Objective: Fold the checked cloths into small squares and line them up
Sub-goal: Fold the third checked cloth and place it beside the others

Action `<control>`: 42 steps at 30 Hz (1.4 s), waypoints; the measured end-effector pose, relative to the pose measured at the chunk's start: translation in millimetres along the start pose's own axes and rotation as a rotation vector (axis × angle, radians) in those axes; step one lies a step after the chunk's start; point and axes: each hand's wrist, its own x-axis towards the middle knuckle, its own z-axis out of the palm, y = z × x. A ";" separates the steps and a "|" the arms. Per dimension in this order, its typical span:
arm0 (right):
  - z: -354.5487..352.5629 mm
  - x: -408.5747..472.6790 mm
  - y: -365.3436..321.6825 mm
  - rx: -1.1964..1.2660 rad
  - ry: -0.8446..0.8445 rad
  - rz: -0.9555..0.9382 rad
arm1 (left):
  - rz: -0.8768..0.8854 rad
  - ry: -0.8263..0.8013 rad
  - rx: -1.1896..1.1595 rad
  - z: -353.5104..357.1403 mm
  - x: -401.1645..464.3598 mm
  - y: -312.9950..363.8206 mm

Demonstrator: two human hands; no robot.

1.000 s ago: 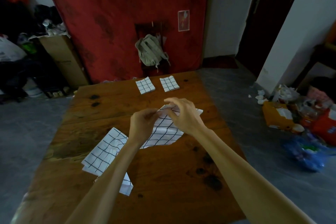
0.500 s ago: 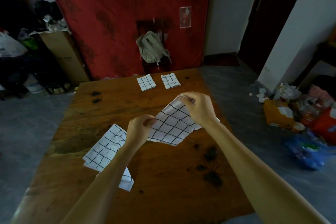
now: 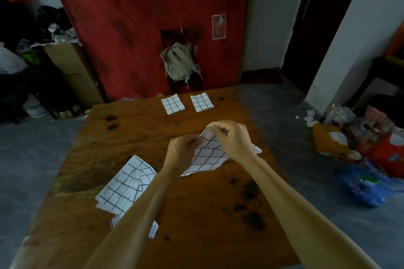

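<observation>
Wooden table (image 3: 196, 214) fills the middle of the frame, and on it the checked cloth (image 3: 207, 155) sits just right of centre, lifted at its upper edge. The left hand (image 3: 182, 150) and right hand (image 3: 232, 140) are close together, each pinching that edge. The pinch looks light, so a corner could slip and the fold come out crooked; the sleeveless forearm could also drag the loose cloths (image 3: 126, 185) at lower left. Two folded squares (image 3: 172, 103) lie side by side at upper centre. A cardboard box (image 3: 72, 67) at upper left holds crumpled stuff, too dim to name.
</observation>
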 end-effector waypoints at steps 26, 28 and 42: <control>-21.1 4.7 16.5 -0.081 0.083 -0.026 | -0.196 -0.211 0.410 6.6 -24.4 -34.8; -18.4 4.8 14.7 -0.053 0.082 -0.046 | -0.052 -0.194 0.297 10.5 -14.6 -25.0; -19.5 -7.3 0.8 0.191 0.090 0.103 | -0.177 0.099 0.050 13.2 2.1 2.4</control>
